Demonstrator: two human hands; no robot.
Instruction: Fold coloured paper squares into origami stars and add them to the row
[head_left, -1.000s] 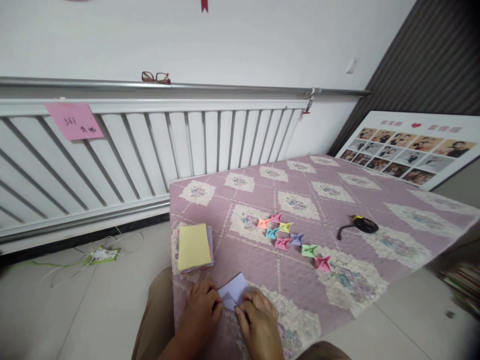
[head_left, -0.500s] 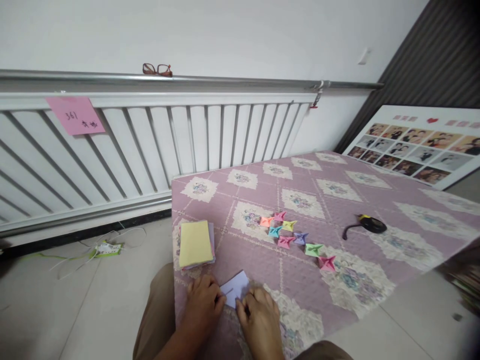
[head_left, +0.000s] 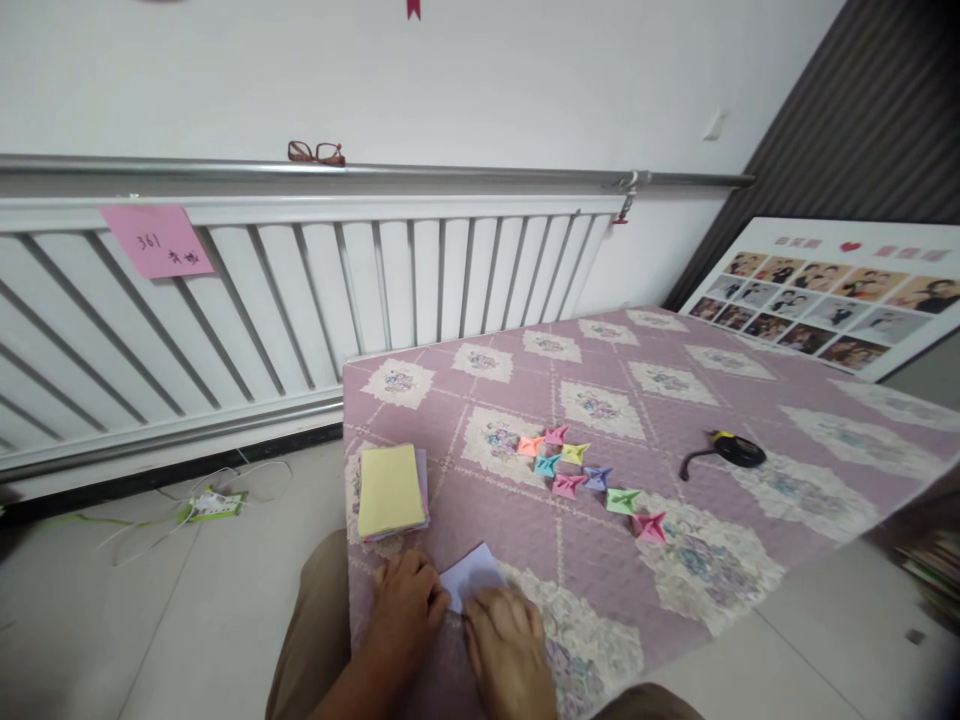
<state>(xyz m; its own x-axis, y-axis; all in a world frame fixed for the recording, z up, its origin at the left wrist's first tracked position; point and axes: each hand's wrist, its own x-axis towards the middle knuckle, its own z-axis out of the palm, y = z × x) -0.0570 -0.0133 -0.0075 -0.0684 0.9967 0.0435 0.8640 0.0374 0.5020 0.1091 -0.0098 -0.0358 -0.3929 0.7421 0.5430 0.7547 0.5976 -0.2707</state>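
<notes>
A folded lavender sheet of paper (head_left: 474, 574) lies on the purple patterned tablecloth (head_left: 517, 525) close to the near edge. At its left corner my left hand (head_left: 409, 605) is closed, curled fingers holding the paper down. My right hand (head_left: 510, 640) lies over the paper's lower right part, fingers together and pressed onto it, hiding that part. Just beyond my left hand sits a stack of paper squares (head_left: 391, 490), yellow on top. Farther right, several small folded paper pieces (head_left: 568, 486) in pink, orange, yellow, blue, purple and green stand in a loose double row.
A black and yellow object with a curved tail (head_left: 739, 451) lies on the table's right part. A white radiator (head_left: 420, 270) runs behind, with glasses (head_left: 316, 153) on the pipe above. A photo board (head_left: 832, 290) leans at the right. A power strip (head_left: 214, 504) rests on the floor.
My right hand has gone from pinching the paper's right edge to lying flatter across it, covering more of it. My left hand stays at the left corner. The view has tilted slightly up.
</notes>
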